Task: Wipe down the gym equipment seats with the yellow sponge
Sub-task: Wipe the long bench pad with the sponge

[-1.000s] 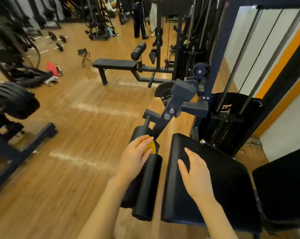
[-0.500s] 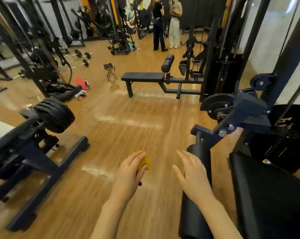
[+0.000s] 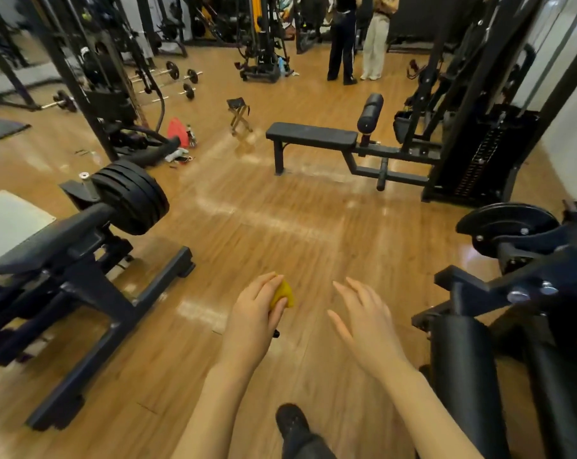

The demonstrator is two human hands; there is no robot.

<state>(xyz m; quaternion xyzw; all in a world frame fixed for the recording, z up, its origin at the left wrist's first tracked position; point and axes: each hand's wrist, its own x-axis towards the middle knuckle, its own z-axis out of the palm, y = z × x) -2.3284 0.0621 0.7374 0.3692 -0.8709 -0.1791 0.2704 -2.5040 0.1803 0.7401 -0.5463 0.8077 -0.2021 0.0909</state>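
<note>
The left hand (image 3: 257, 313) is pinching the yellow sponge (image 3: 283, 294) in mid-air over the floor at lower centre, touching no seat; the right hand (image 3: 368, 321) is hanging spread and empty. The bench (image 3: 312, 135) at upper centre probably awaits wiping. Which pads are already clean is showing nowhere, and the machine at right is cut off

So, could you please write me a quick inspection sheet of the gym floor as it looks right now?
Surface: wooden floor, glossy, pale streaks.
Job's things: yellow sponge in hand; flat bench ahead; roller pad at right.
Clutter: red bag, folding stool, dumbbells.
Grips: left hand closed on the sponge; right hand open, empty.
Cables: nothing seen clearly.
Surroundings: plate-loaded machine at left; two people standing far back.
</note>
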